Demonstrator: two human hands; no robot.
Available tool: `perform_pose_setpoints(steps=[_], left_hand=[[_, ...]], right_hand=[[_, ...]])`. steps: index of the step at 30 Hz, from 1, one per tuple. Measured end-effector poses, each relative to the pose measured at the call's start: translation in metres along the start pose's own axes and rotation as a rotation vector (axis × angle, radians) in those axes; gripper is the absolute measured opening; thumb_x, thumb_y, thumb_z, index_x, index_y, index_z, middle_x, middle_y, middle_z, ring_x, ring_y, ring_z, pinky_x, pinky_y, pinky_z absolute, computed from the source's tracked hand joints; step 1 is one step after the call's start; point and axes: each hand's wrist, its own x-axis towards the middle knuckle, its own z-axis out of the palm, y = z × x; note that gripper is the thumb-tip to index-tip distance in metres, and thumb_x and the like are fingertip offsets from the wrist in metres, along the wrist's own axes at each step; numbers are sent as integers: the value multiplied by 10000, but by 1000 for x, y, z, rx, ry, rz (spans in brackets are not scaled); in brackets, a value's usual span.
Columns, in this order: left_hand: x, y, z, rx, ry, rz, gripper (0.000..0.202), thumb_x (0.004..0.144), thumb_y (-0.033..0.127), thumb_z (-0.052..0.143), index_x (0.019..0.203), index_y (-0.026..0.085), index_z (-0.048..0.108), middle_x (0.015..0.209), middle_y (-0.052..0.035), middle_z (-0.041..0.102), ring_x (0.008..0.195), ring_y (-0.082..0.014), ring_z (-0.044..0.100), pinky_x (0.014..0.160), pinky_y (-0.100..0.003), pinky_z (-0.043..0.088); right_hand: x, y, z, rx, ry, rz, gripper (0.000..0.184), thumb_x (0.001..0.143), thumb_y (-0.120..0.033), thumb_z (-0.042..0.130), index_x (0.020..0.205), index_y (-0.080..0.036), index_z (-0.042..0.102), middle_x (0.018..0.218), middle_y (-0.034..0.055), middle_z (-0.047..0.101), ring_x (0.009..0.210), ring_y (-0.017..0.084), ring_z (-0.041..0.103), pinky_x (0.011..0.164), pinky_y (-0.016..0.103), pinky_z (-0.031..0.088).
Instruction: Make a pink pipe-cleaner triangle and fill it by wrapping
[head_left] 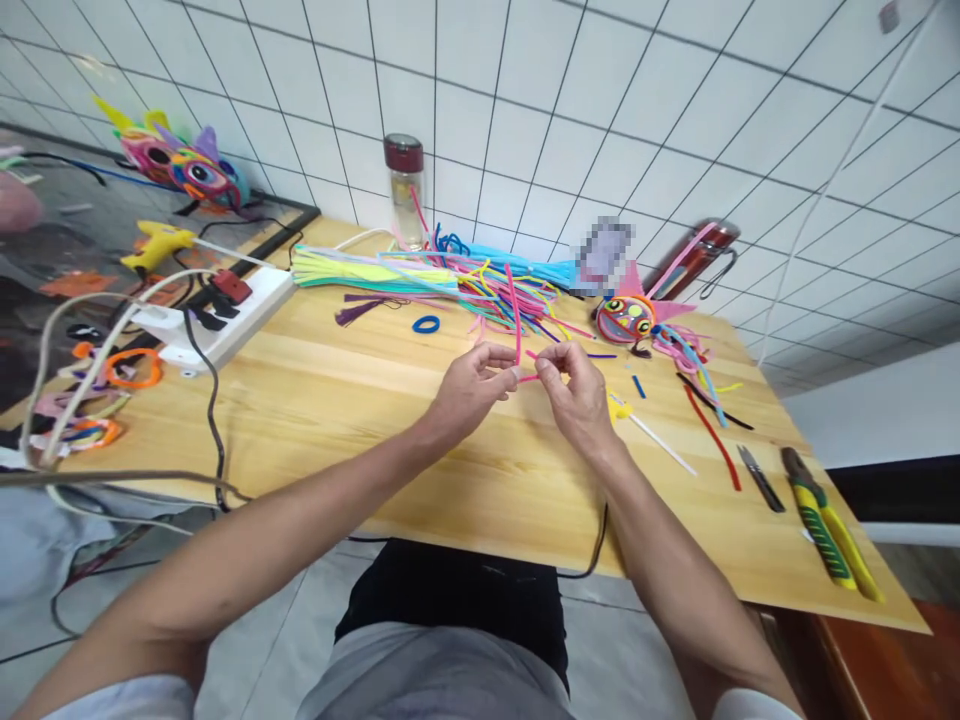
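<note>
Over the middle of the wooden table, both hands hold a bright pink pipe cleaner. My left hand pinches it, and one length stands up from those fingertips. Between thumb and forefinger, my right hand grips a bent part of the same pink stem, close beside the left fingertips. Beyond the hands lies a loose bundle of coloured pipe cleaners. A coiled blue ring rests left of it. Under my right wrist, a yellow glue gun with a white glue stick is partly hidden.
A colourful mask-like figure sits at the back right. Pliers and thread snips lie near the right edge. Two bottles, one a glass bottle, stand or lean by the tiled wall. A power strip with cables occupies the left.
</note>
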Motion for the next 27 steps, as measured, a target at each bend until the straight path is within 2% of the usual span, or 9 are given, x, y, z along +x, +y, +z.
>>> perform_pose_setpoints(steps=[5,11,16,20,27], left_hand=[[3,-6,15,-94,37,36,377,718,389,898,962,162,722,768,-10,713,687,-129,660,719,-288,575],[2,-16,17,-102,44,66,375,729,413,899,966,157,762,765,-8,720,670,-123,649,707,-289,570],[4,-19,12,-80,40,103,339,775,424,883,978,168,793,792,-24,745,698,-135,653,720,-301,572],[4,-21,11,-58,41,136,320,783,422,878,966,169,806,788,-26,747,677,-126,627,665,-277,528],[5,-27,8,-75,10,161,355,775,428,906,986,170,785,792,-18,742,709,-129,662,672,-255,515]], right_hand=[[-1,5,1,157,22,111,208,979,-461,696,985,-254,680,949,30,767,856,209,688,823,374,563],[0,7,1,335,30,198,222,901,-455,775,956,-244,730,924,20,770,849,198,703,816,364,575],[0,1,1,358,4,216,225,878,-454,807,917,-241,747,900,13,770,830,188,692,820,360,572],[-1,-2,2,343,-12,228,247,878,-476,819,889,-242,741,866,10,757,823,189,686,823,360,584],[-1,-3,6,313,12,245,311,873,-527,841,873,-235,736,825,9,735,766,180,663,727,331,578]])
